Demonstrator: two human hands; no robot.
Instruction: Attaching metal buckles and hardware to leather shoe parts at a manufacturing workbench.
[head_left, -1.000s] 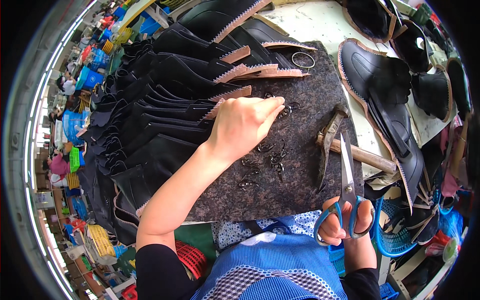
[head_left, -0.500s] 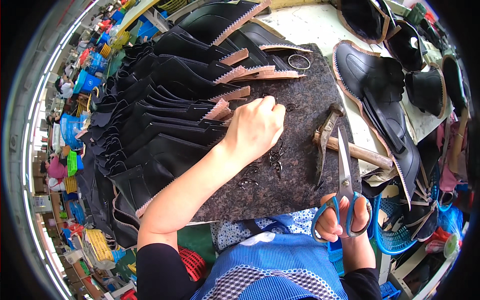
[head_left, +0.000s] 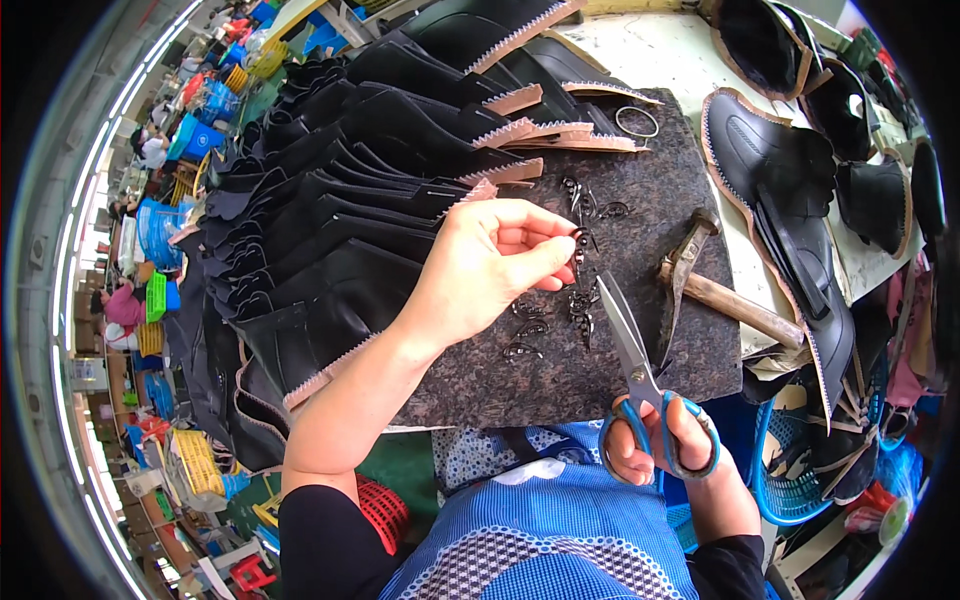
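Observation:
My left hand [head_left: 490,265] hovers over a dark speckled stone slab [head_left: 640,360] and pinches a small black metal buckle [head_left: 580,238] between thumb and forefinger. Several more black buckles [head_left: 560,315] lie scattered on the slab just below and right of it. My right hand [head_left: 665,455] grips blue-handled scissors [head_left: 635,375] at the slab's near edge, blades pointing up toward the buckles. A fanned stack of black leather shoe pieces [head_left: 350,220] with tan zigzag edges lies under and left of my left hand.
A hammer [head_left: 700,280] with a wooden handle lies on the slab's right side. A metal ring [head_left: 637,121] sits at the slab's far edge. Black shoe uppers [head_left: 790,190] are piled to the right, a blue basket [head_left: 790,480] below them. Coloured crates crowd the floor at left.
My left hand has drawn back from the leather stack toward me and now pinches a buckle. My right hand has moved the scissors leftward, closer to the buckles.

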